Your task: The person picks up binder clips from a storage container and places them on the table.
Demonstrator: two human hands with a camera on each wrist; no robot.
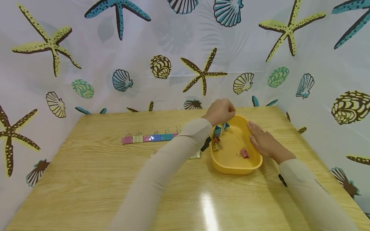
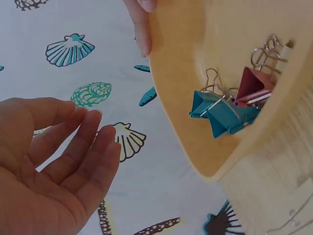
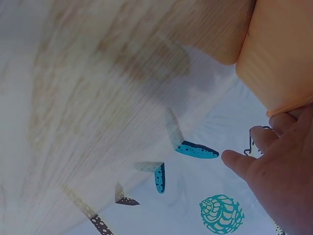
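Note:
A yellow plastic tray (image 1: 235, 170) holds several binder clips. Teal clips (image 1: 217, 131) and a red clip (image 2: 252, 85) lie along its left side, and a pink clip (image 1: 244, 153) sits by itself towards the near right. Above the tray's far left corner is my left hand (image 1: 220, 111), its fingers loosely bent. In the left wrist view that hand (image 2: 58, 166) is beside the tray with nothing in its fingers. My right hand (image 1: 264, 141) rests against the tray's right rim with its fingers extended.
Left of the tray, a row of coloured binder clips (image 1: 156, 138) stands on the wooden table (image 1: 86, 179). Part of a second row with pale clips (image 1: 196, 155) shows in front of it, mostly hidden by my left sleeve (image 1: 170, 166). A shell-patterned cloth (image 1: 138, 54) hangs behind.

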